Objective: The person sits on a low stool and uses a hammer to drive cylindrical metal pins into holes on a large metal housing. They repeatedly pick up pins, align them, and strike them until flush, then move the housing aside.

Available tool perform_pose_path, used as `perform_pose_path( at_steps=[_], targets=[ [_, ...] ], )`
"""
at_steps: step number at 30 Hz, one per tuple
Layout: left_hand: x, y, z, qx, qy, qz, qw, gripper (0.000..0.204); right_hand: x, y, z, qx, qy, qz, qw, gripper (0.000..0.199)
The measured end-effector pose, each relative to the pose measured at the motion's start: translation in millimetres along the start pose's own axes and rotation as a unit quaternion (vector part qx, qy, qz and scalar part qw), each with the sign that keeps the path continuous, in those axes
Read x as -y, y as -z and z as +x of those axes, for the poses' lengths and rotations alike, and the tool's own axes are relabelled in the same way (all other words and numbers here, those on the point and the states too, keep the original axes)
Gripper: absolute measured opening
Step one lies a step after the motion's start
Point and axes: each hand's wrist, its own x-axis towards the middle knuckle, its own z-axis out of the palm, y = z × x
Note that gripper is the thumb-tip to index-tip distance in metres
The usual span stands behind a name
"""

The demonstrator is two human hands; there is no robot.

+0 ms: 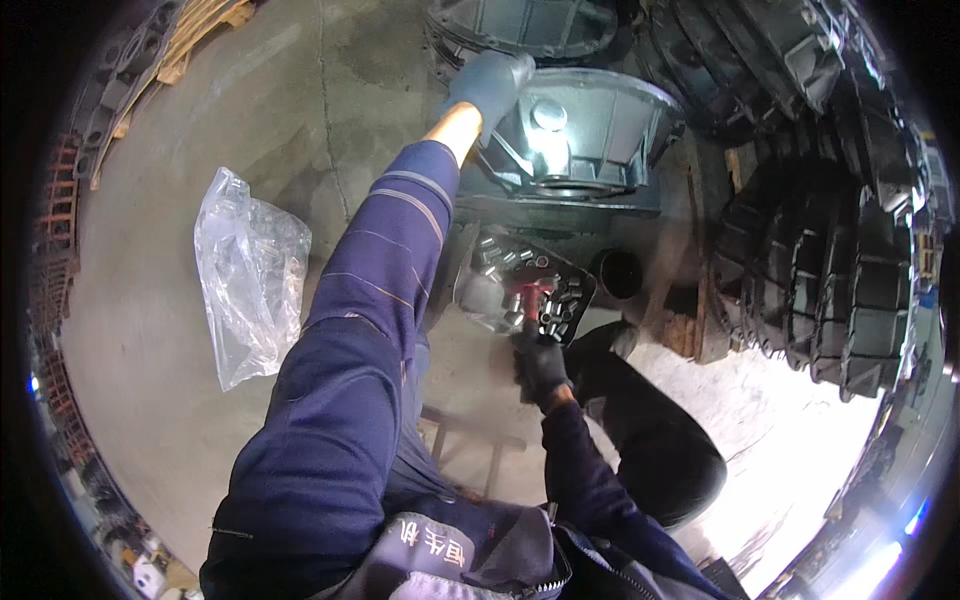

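Note:
My left hand (488,88), in a grey-blue glove, reaches forward and grips the upper left edge of a grey cast-metal housing (610,120). Its fingertips are partly hidden. Bright light falls on the housing's round boss and inner wall. In a dark glove, my right hand (542,368) is closed around the handle of a hammer (534,292) with a red head, slightly blurred. The hammer is over a shallow tray (468,292) holding several short, shiny metal sleeves (560,312). A dark round cup (616,273) stands just right of the tray.
A crumpled clear plastic bag (250,280) lies on the concrete floor at left. More ribbed dark castings (820,270) are stacked on wooden pallets (708,300) at right, and another housing (530,25) stands behind. Wooden pallets (195,40) appear at far left.

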Motion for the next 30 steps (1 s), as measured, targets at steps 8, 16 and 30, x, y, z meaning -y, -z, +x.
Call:
perform_pose_path(
  at_steps=[8,16,30],
  targets=[
    [-9.1,18.1,-13.8,0.049,-0.067,0.002,0.997,0.058,247.9,-31.8,-165.2,-0.062,0.502,-0.213,0.836,0.026],
    [-15.2,21.0,-15.2,0.057,-0.006,-0.036,0.998,0.046,261.8,-58.5,-110.4,-0.229,0.453,-0.516,0.690,0.033],
    [-12.7,15.7,-15.2,0.050,-0.025,-0.033,0.998,0.059,302.6,-79.3,-138.6,-0.250,0.680,-0.374,0.579,0.014]
  ],
)
